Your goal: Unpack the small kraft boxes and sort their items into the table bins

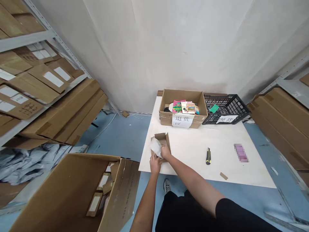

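A small opened cardboard parcel (162, 139) lies near the left front edge of the white table (193, 151). My left hand (154, 164) grips the parcel's near end, fingers closed. My right hand (165, 150) is closed on the parcel's side, beside a piece of white wrapping (155, 147) that sticks out of it. Both forearms reach in from the bottom of the view.
On the table lie a yellow-black utility knife (208, 156), a pink item (240, 152) and a cardboard scrap (223, 176). At the back stand a labelled cardboard box (182, 109) of books and a black crate (225, 109). A large open carton (72, 193) of parcels stands on the floor left; shelves flank both sides.
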Available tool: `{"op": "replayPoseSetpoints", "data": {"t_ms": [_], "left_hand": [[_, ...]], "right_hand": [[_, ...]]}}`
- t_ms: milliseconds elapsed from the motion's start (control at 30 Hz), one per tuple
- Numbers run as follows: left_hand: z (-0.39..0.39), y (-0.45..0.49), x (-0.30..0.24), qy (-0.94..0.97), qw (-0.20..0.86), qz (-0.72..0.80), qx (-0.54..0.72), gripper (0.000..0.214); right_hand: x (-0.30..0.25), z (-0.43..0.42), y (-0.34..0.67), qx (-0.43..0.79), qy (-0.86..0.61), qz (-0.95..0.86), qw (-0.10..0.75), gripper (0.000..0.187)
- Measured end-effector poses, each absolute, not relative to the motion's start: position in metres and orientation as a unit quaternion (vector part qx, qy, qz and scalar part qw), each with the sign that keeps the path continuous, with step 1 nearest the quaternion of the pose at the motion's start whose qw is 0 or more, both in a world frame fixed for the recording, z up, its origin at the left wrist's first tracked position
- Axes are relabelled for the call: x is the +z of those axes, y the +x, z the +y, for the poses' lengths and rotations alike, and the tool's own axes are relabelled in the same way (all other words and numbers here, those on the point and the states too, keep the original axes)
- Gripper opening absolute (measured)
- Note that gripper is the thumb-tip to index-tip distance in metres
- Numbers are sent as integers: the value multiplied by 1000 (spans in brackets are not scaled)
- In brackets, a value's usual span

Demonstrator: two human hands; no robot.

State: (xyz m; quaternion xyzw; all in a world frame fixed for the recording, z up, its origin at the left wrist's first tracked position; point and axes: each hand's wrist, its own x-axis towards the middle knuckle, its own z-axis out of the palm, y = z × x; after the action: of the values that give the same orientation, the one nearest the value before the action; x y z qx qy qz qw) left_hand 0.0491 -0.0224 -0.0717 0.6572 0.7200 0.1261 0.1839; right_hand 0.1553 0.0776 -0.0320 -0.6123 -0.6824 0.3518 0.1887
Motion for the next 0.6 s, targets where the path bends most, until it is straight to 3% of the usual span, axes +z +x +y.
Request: {"op": "replayPoseSetpoints", "data": {"t_ms": [100,167,333,500,600], "left_hand": [[-21,48,-69,683,170,698,128,15],[-19,50,-64,707,164,673,142,14],[-9,72,-40,750,144,620,178,16],[13,135,-6,809,117,545,187,21],[24,204,15,845,112,488,189,18]], "right_hand": [[-46,66,174,321,-613,-710,130,68],[-48,53,191,279,-599,-731,169,75],[-31,9,249,185,-551,-754,306,58],[-6,-23,330,143,-644,-709,250,46],[10,-38,392,127,-710,-666,192,51]]}}
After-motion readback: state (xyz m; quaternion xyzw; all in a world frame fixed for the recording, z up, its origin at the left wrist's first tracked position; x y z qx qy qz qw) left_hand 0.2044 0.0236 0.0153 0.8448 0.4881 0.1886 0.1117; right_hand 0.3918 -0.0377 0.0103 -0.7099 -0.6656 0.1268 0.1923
